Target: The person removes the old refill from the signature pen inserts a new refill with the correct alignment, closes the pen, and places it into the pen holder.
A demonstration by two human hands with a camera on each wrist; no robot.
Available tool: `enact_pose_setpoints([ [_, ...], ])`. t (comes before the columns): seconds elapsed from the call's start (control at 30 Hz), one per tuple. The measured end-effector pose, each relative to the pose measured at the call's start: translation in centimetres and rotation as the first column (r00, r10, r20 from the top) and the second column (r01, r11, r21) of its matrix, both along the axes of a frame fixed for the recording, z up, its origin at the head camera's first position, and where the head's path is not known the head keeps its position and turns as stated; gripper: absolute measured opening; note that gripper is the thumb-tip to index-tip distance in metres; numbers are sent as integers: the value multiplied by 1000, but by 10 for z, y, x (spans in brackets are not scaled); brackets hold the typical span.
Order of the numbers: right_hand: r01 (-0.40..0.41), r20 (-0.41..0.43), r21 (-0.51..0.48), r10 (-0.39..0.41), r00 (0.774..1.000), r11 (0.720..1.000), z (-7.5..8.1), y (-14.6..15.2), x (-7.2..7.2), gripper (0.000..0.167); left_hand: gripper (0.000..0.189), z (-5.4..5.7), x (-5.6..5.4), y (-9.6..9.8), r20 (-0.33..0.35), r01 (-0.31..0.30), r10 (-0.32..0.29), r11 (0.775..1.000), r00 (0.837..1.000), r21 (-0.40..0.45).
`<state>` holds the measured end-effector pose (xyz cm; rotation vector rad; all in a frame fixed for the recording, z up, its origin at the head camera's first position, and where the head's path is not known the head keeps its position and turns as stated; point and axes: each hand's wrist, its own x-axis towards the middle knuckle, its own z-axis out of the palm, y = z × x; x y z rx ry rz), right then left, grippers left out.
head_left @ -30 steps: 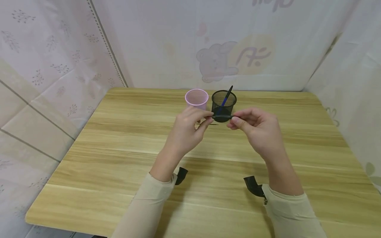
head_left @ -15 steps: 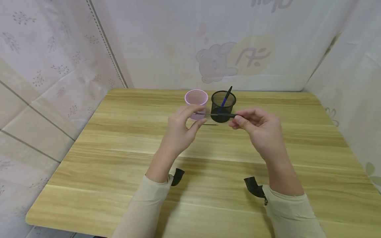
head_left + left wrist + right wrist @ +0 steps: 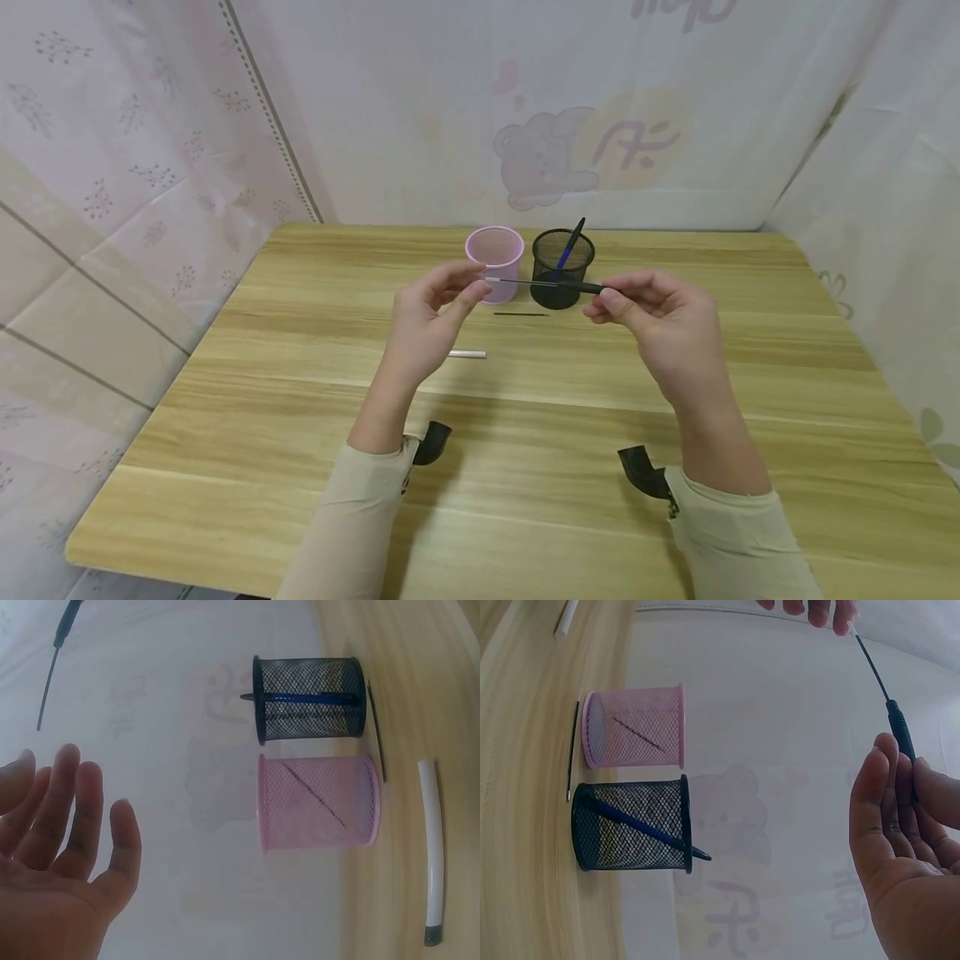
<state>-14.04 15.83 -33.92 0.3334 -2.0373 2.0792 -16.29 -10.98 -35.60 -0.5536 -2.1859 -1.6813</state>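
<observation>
My right hand (image 3: 663, 329) pinches a black pen grip section (image 3: 901, 731) between thumb and fingers. From it a thin dark refill (image 3: 528, 283) points left, ending in a short pale tip. The thumb and index finger of my left hand (image 3: 431, 321) are close around that pale tip, with a gap between them in the head view. In the left wrist view, the fingers of this hand are loosely bent. Below my left hand on the table lies a white pen barrel (image 3: 431, 847) with a dark end, partly hidden by the hand in the head view.
A pink mesh cup (image 3: 495, 250) and a black mesh cup (image 3: 543, 262) stand side by side at the back of the wooden table (image 3: 300, 417). The black one holds a blue pen (image 3: 572, 242). A thin dark rod (image 3: 521, 314) lies before them.
My left hand has moved left along the refill, uncovering more of it and the white barrel on the table. Its thumb and finger have parted. The right hand has shifted slightly right.
</observation>
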Motion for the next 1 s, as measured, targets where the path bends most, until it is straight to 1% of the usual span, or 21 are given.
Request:
enact_pose_setpoints([
  [0.13,-7,-6,-20,7,1000,1000,0,0,0,6,21,0,0,0,9,-1,1,1000,1000,16],
  [0.27,-17,0,-35,17,1000,999,0,0,1,6,19,0,1,2,22,-15,15,1000,1000,16],
  [0.4,-17,7,-27,17,1000,999,0,-1,1,9,16,0,1,4,15,-24,24,1000,1000,5],
  [0.53,-16,14,-14,16,1000,1000,0,-2,1,13,12,0,1,6,0,-33,33,999,999,-21],
  [0.63,-16,23,-8,16,1000,1000,-1,-3,1,15,11,0,1,8,2,-37,37,998,999,-41],
  [0.77,-16,27,1,16,1000,1000,-1,-3,0,15,11,-1,1,10,7,-30,30,999,1000,-42],
  [1.0,-21,17,11,21,1000,1000,-3,-5,-1,10,12,-3,2,14,12,-5,5,999,1000,-43],
])
